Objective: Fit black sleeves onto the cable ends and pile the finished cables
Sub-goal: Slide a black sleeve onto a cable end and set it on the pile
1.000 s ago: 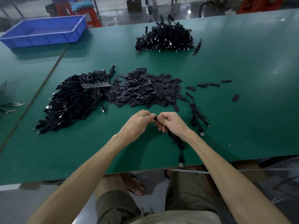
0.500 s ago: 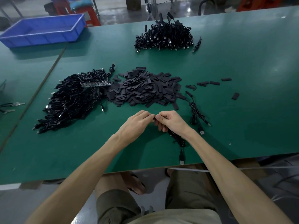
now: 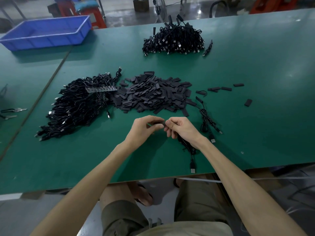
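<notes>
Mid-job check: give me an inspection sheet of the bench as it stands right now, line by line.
Surface: green table, with a seam running down its left side.
Job's things: sleeve heap at centre; left cable heap beside it; far cable pile at the back.
Clutter: stray sleeves scattered to the right; pliers at the left edge.
Grippers: left hand pinches a sleeve; right hand grips the held cable.
Cables: plug of the held cable lies near the front edge; loose cable lies right of the hands.
Surroundings: blue bin at the far left; red stools on the floor behind.
</notes>
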Demonstrator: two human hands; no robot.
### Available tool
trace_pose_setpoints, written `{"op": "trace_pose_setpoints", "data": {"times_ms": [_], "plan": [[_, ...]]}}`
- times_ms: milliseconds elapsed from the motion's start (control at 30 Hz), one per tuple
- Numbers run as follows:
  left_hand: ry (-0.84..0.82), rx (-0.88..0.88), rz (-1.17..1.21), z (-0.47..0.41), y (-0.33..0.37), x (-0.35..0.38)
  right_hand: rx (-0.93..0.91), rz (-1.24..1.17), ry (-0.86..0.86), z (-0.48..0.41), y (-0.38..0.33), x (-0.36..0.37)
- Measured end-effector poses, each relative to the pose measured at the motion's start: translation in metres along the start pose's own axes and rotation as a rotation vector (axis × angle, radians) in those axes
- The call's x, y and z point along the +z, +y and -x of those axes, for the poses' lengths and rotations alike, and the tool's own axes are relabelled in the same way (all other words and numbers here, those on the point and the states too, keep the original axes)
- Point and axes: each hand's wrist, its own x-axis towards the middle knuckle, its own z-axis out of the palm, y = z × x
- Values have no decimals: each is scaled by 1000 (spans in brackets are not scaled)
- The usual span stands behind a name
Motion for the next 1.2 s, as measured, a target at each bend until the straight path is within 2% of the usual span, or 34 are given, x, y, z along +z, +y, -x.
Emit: {"op": "trace_pose_setpoints", "data": {"times_ms": [67,167,333,467,667,867,1000,1200], "plan": [[6,-105,268,1,-3,-1,1,-17,10,0,1,0],[19,-169,546,7,-10,-1,4,-28,18,-1,2,0],[31,-177,719,14,-21,1,7,-9,11,-3,5,1],[37,-177,757,12,-25,-1,5,-1,-3,-3,5,1],[-172,-216,777,9,-25,-12,19,-15,-90,-3,1,-7],[-213,-247,752,5,-28,-14,34,-10,-151,-3,1,-13],[-185,-274,774,3,-28,-12,38,-13,-124,-7,6,-14],[16,-279,735,6,-24,-4,24,81,-22,-9,10,-4]]}}
